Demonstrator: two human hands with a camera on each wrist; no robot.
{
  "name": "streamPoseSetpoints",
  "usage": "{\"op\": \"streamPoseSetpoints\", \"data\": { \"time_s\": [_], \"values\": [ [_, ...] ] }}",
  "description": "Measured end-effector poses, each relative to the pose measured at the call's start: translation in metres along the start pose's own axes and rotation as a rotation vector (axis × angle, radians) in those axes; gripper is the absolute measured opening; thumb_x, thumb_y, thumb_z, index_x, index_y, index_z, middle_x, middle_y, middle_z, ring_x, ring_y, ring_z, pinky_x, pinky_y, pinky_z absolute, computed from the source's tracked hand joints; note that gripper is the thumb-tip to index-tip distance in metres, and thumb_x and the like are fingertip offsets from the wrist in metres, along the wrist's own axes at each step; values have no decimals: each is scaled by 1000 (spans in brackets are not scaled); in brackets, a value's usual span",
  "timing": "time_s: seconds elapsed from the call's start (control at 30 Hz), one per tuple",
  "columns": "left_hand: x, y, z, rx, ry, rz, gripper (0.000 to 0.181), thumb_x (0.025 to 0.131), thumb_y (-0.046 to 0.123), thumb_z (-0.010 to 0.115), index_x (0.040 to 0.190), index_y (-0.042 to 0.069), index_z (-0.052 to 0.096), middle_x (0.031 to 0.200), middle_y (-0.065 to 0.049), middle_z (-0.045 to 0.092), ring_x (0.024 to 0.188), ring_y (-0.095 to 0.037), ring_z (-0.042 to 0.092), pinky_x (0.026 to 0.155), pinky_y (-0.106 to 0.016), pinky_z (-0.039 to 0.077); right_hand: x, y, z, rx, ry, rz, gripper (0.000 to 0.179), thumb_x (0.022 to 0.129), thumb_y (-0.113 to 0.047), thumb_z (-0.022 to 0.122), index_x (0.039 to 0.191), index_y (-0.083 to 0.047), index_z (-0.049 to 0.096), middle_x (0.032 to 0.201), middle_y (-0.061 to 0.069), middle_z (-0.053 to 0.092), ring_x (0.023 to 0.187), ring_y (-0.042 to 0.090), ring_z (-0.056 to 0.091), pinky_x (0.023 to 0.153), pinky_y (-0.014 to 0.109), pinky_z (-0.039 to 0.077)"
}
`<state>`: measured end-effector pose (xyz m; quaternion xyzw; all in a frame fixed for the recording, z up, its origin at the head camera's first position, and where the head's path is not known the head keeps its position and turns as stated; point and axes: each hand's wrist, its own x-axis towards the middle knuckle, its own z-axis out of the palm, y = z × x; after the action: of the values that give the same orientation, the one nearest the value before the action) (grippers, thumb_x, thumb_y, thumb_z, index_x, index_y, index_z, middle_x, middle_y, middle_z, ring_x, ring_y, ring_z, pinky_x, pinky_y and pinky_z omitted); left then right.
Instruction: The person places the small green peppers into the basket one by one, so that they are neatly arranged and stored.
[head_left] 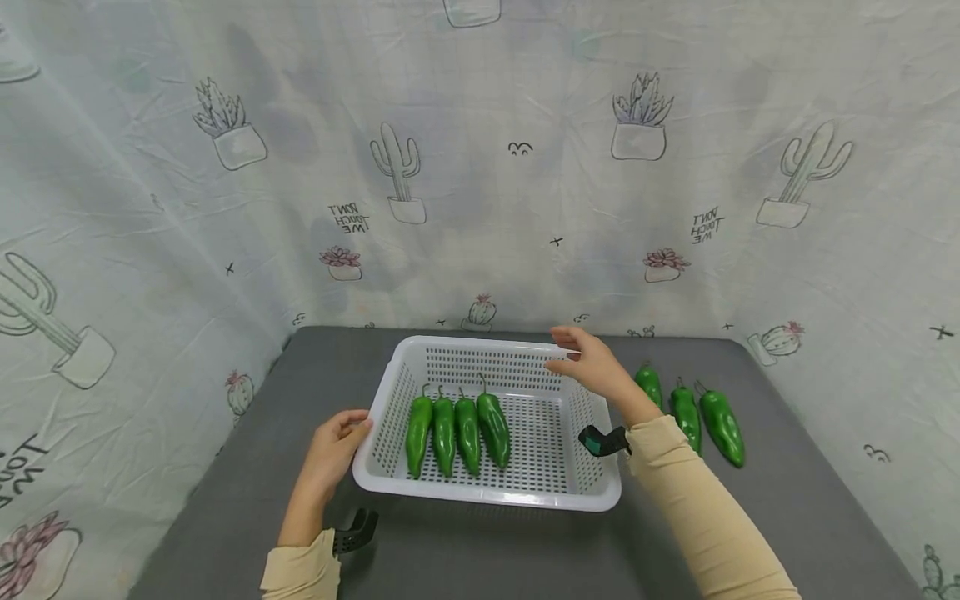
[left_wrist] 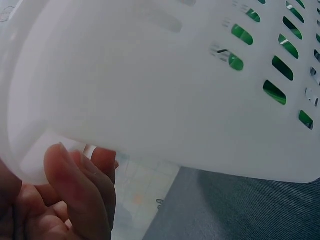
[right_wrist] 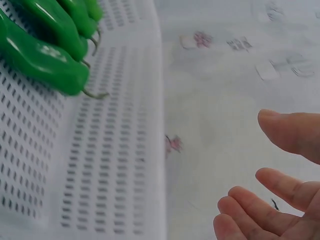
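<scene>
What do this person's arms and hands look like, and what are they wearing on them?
Both the left sleeve and the right sleeve are long, plain and beige. Near their ends sit a black left wrist device and a black right wrist device, the latter with a greenish patch. The left hand and right hand wear no gloves.

One beige-cloth-sleeved left arm (head_left: 302,571), stretched forward; one bare left hand (head_left: 336,446), fingers curled in a grip; one beige-cloth-sleeved right arm (head_left: 705,512), stretched farther forward, slanting inward from the right; one bare right hand (head_left: 596,364), fingers loosely extended, thumb parted from them.
</scene>
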<state>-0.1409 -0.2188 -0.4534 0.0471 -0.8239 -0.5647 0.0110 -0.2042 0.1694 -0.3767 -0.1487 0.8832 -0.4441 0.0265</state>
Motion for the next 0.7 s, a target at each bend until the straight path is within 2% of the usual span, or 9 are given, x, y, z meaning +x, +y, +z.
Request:
{"op": "streamPoseSetpoints", "data": {
  "time_s": [0.17, 0.33, 0.5, 0.7],
  "values": [
    [1, -1, 0, 1, 0, -4, 33, 98, 17, 52, 124, -4, 54, 109, -24, 64, 86, -17, 65, 69, -28, 51, -8, 3, -18, 39, 31, -7, 64, 92, -25, 63, 145, -6, 32, 148, 21, 34, 135, 40, 34, 108, 50, 30],
    [1, -2, -1, -7, 7, 11, 33, 97, 16, 54, 123, -4, 55, 107, -23, 65, 83, -14, 64, 68, -26, 49, -14, 8, -33, 33, 57, 13, 66, 93, -26, 62, 146, -5, 29, 150, 22, 31, 136, 41, 31, 108, 52, 29],
    [1, -1, 0, -16, 6, 12, 34, 98, 18, 54, 123, -4, 55, 110, -24, 64, 85, -16, 64, 69, -27, 50, -22, 24, -51, 21, 79, 40, 68, 93, -28, 62, 147, -4, 28, 150, 23, 30, 137, 40, 30, 109, 51, 28],
    [0, -3, 0, -10, 9, 5, 34, 98, 17, 53, 124, -5, 54, 109, -25, 64, 87, -20, 64, 69, -30, 51, -41, 49, -70, -4, 129, 76, 70, 94, -31, 60, 147, -1, 26, 149, 26, 30, 135, 44, 31, 105, 53, 32]
  ]
}}
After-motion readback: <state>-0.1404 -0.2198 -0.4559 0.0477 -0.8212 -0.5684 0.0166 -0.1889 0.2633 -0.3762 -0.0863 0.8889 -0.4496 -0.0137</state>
